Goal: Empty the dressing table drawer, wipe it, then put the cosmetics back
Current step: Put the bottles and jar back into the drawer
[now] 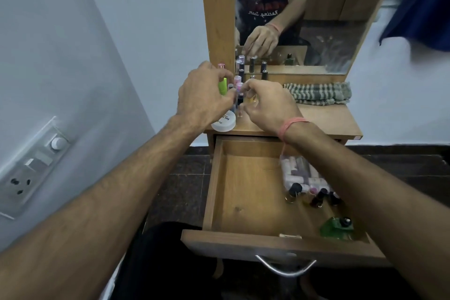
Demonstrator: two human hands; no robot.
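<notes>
Cosmetics [237, 85] go back next; both my hands [266, 102] pinch small bottles on the bench [323, 120], drawer [248, 190] part-filled.

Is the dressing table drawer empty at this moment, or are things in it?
Not empty. The open drawer holds small bottles, a green bottle and a clear bag of tubes along its right side; the left part is bare.

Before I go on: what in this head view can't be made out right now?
- What the left hand and right hand hold: fingertips meet among the small bottles, backs of the hands block it.
- Right side of the drawer: right forearm covers part of the bag of tubes.
- White jar label: partly under the left hand, too small to read.
- Green bottle: blurred.
</notes>
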